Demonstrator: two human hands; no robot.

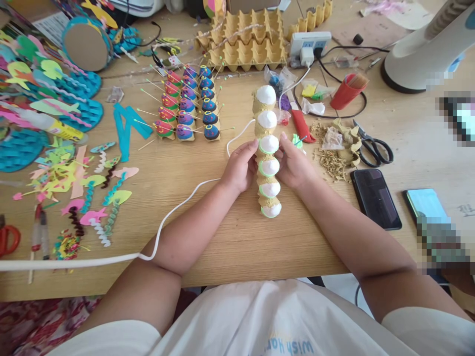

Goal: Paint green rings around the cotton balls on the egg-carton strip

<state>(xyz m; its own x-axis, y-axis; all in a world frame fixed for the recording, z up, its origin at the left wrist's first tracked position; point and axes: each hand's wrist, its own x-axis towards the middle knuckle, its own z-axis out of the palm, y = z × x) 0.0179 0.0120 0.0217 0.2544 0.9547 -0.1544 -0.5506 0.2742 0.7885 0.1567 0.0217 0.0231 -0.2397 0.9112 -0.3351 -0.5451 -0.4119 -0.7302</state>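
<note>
A strip of egg carton (264, 131) with several cups stands out between my hands, its cups topped with white clay, some edged in light green. My left hand (241, 167) grips the strip's left side near the middle. On its right side my right hand (293, 163) holds it too, thumb pointing up along the edge. Rows of painted carton cups in red, purple and blue (186, 105), with pins stuck in them, sit on the table beyond my left hand. Just past my right hand lies a bit of green clay (298, 141) with a blue stick.
Yellow egg trays (248, 39) and a power strip (310, 43) lie at the back. Black scissors (374, 148), a phone (376, 199) and a red cup (348, 92) are on the right. Paper fish crafts (92, 216) cover the left. A white cable (163, 225) crosses my left arm.
</note>
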